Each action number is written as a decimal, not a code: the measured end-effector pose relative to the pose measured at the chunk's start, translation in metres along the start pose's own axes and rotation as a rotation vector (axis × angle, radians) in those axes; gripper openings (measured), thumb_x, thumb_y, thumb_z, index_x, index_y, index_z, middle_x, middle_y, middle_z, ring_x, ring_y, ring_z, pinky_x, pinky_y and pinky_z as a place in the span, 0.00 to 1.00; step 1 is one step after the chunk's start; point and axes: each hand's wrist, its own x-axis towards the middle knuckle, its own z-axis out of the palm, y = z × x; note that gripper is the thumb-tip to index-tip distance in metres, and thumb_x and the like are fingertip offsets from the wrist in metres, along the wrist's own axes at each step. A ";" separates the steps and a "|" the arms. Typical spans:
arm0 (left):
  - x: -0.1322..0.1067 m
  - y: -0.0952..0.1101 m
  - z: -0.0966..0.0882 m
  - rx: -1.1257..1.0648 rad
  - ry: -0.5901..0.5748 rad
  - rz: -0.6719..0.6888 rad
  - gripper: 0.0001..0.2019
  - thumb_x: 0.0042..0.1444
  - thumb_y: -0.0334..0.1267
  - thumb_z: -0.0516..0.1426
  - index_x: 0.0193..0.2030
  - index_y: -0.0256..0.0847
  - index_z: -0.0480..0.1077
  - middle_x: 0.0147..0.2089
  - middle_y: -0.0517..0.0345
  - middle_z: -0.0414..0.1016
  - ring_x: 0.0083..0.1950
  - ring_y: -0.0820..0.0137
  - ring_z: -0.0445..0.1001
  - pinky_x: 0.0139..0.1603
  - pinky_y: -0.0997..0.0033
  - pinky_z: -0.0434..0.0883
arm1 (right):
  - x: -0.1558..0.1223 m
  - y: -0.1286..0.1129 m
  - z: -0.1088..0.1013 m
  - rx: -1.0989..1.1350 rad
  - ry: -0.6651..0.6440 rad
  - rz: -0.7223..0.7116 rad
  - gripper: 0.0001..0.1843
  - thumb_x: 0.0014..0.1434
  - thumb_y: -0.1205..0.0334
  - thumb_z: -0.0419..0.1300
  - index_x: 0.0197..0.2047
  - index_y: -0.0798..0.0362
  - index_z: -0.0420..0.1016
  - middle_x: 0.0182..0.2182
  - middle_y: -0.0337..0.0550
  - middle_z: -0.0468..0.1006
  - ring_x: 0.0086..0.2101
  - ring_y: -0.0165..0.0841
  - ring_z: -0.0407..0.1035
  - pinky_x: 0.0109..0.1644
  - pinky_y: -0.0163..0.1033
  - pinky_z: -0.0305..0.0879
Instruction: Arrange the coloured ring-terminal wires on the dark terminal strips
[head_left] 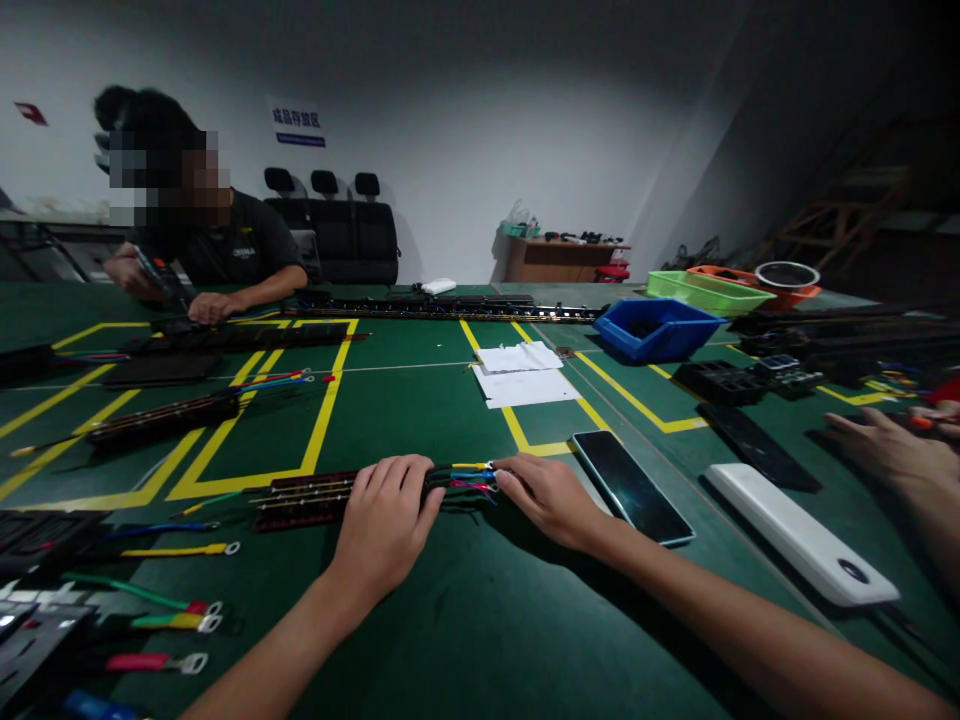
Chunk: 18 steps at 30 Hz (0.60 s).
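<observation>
My left hand (pixel 391 515) is wrapped over the right end of a dark wired strip assembly (pixel 304 500) that lies on the green table. Thin coloured wires (pixel 466 476), yellow, blue and red among them, come out of that end toward the right. At their tips my right hand (pixel 541 492) is closed, thumb and fingers pinching the wire ends, where small metal lugs partly show. Just right of this hand lies a phone (pixel 634 487) with a dark screen.
Lugged cables (pixel 180 549) and dark parts fill the left foreground. Two similar strips (pixel 165 420) lie farther back. White papers (pixel 521 372), a blue bin (pixel 652 330) and a white elongated device (pixel 799 535) stand around. A co-worker (pixel 240 240) works opposite; another person's hand (pixel 892 450) is at right.
</observation>
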 end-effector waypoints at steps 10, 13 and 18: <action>-0.002 0.000 0.001 0.012 0.010 0.004 0.14 0.70 0.42 0.50 0.55 0.41 0.71 0.54 0.47 0.77 0.56 0.56 0.74 0.56 0.50 0.69 | 0.000 0.003 0.002 -0.001 -0.007 0.003 0.23 0.74 0.51 0.46 0.52 0.52 0.78 0.43 0.49 0.83 0.42 0.39 0.76 0.48 0.42 0.69; -0.001 0.000 0.001 0.011 0.000 -0.001 0.14 0.70 0.43 0.50 0.55 0.41 0.71 0.54 0.48 0.77 0.55 0.55 0.74 0.56 0.49 0.69 | 0.000 0.004 0.003 0.005 -0.005 0.001 0.22 0.74 0.51 0.46 0.52 0.52 0.78 0.43 0.49 0.83 0.42 0.39 0.76 0.48 0.42 0.69; -0.001 0.000 0.001 0.006 0.002 0.002 0.15 0.71 0.43 0.49 0.55 0.41 0.71 0.53 0.48 0.78 0.55 0.55 0.74 0.56 0.48 0.69 | -0.001 0.002 0.001 -0.005 -0.010 0.016 0.22 0.74 0.52 0.46 0.51 0.53 0.78 0.43 0.49 0.83 0.42 0.40 0.77 0.47 0.42 0.69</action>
